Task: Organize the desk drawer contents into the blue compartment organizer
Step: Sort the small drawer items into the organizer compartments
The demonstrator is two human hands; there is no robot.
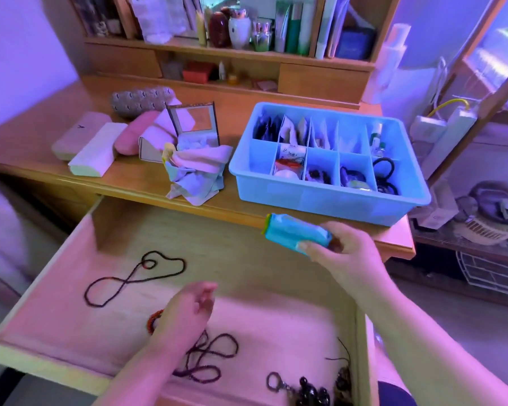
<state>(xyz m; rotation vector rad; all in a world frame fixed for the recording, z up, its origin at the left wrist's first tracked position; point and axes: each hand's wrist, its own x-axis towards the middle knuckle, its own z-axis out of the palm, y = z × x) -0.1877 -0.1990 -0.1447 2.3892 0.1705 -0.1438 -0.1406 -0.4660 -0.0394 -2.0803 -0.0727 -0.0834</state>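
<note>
The right hand [343, 253] pinches a small blue packet [296, 234] above the open drawer [247, 259], just short of the blue organizer [320, 200] on the table [129, 180], likely bound for a compartment, while the left hand [188, 312] hovers loosely curled, empty, over the bead necklaces [135, 276].

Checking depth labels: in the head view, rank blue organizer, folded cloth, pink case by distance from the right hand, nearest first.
From the right hand, holding a blue packet:
1. blue organizer, just beyond, on the desk.
2. folded cloth, left of the organizer.
3. pink case, far left.
</note>
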